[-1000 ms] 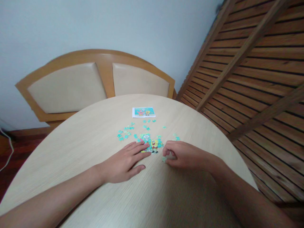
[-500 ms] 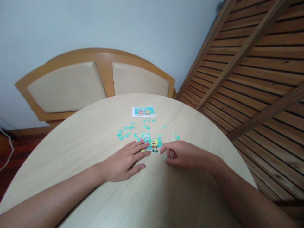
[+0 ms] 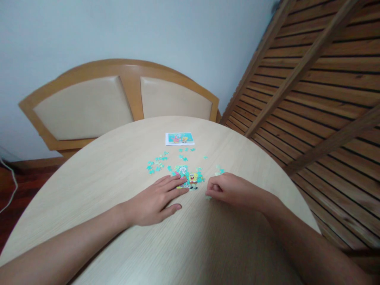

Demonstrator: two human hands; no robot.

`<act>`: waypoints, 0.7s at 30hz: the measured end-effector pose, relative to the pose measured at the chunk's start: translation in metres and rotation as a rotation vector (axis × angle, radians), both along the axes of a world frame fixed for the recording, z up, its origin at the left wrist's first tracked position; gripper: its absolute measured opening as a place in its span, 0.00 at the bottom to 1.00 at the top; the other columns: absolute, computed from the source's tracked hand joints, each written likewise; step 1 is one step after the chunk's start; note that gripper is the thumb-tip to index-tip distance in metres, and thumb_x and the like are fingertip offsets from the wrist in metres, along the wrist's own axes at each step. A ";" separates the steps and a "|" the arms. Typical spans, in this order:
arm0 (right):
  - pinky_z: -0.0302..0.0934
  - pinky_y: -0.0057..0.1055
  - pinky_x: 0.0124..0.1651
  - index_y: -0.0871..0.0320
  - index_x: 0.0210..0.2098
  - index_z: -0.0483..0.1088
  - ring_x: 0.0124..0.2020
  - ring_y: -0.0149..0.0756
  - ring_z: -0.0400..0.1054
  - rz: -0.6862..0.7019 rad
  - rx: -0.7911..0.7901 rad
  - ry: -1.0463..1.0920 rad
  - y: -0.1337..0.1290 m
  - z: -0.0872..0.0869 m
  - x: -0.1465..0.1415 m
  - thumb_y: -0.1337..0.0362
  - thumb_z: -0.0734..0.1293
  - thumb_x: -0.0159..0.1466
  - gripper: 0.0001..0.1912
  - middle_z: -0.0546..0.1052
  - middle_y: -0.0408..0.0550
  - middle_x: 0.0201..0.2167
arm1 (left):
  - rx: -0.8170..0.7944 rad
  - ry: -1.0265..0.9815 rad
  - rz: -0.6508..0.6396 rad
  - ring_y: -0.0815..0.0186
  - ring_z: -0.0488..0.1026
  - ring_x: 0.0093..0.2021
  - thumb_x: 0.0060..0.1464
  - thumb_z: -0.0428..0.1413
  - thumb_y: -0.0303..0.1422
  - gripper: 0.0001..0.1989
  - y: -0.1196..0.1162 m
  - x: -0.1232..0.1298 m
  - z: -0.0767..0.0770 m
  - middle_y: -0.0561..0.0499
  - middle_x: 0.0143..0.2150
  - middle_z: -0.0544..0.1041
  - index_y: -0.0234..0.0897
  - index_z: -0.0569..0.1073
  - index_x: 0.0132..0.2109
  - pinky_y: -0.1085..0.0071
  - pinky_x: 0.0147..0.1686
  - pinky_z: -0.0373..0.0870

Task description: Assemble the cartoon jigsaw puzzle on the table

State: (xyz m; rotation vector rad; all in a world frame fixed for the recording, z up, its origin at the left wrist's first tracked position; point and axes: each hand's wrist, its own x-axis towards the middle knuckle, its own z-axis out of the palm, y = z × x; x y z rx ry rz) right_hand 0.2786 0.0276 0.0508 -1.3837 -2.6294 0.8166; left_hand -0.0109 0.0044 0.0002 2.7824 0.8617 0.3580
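A partly joined cartoon puzzle [image 3: 193, 180] lies on the round wooden table [image 3: 118, 158]. My left hand [image 3: 160, 200] rests flat with its fingers spread, the fingertips over the puzzle's left part. Right of the puzzle, my right hand [image 3: 222, 189] is closed, thumb and fingers pressed together. A pale piece [image 3: 208, 197] shows at its fingertips; whether they grip it is unclear. Loose teal pieces [image 3: 157, 164] are scattered left of and behind the puzzle, and a few pale green ones [image 3: 220, 170] lie just behind my right hand.
A small picture card [image 3: 179, 138] lies beyond the pieces. A bench with padded back panels [image 3: 83, 107] stands behind the table against the wall. A slatted wooden screen [image 3: 311, 79] rises on the right, and a white cable hangs at the far left.
My right hand has moved slightly right, away from the puzzle's edge, and its fingers have curled closer together. My left hand has stayed in place.
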 end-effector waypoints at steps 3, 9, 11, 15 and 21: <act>0.50 0.28 0.29 0.57 0.30 0.73 0.24 0.30 0.63 0.006 0.009 0.028 0.001 0.001 0.000 0.61 0.61 0.68 0.13 0.74 0.41 0.23 | -0.003 0.007 0.002 0.49 0.55 0.72 0.69 0.51 0.40 0.25 0.000 0.000 0.001 0.41 0.72 0.60 0.42 0.62 0.69 0.45 0.68 0.56; 0.56 0.27 0.32 0.58 0.33 0.73 0.29 0.32 0.68 -0.067 -0.114 0.247 0.000 -0.001 -0.010 0.60 0.63 0.68 0.11 0.78 0.44 0.28 | -0.021 -0.162 0.035 0.53 0.64 0.66 0.67 0.54 0.36 0.21 -0.001 0.006 0.005 0.42 0.65 0.70 0.40 0.66 0.65 0.49 0.66 0.60; 0.59 0.28 0.35 0.58 0.34 0.74 0.32 0.34 0.70 -0.118 -0.110 0.367 -0.003 -0.007 -0.020 0.58 0.63 0.68 0.12 0.80 0.45 0.32 | -0.081 -0.275 0.108 0.57 0.71 0.59 0.66 0.55 0.36 0.17 -0.002 0.009 0.007 0.44 0.57 0.76 0.40 0.70 0.59 0.55 0.61 0.66; 0.59 0.28 0.35 0.58 0.35 0.73 0.31 0.33 0.70 -0.199 -0.071 0.539 -0.012 -0.023 -0.043 0.59 0.63 0.67 0.10 0.78 0.44 0.30 | -0.264 -0.499 0.275 0.61 0.77 0.48 0.64 0.58 0.37 0.10 -0.007 0.017 0.007 0.49 0.47 0.81 0.40 0.75 0.50 0.62 0.51 0.73; 0.62 0.28 0.36 0.57 0.35 0.72 0.32 0.33 0.72 -0.185 -0.054 0.585 -0.019 -0.033 -0.060 0.61 0.63 0.68 0.08 0.78 0.43 0.29 | -0.460 -0.650 0.340 0.64 0.78 0.42 0.65 0.54 0.35 0.08 -0.009 0.023 0.012 0.49 0.42 0.82 0.37 0.77 0.44 0.68 0.44 0.74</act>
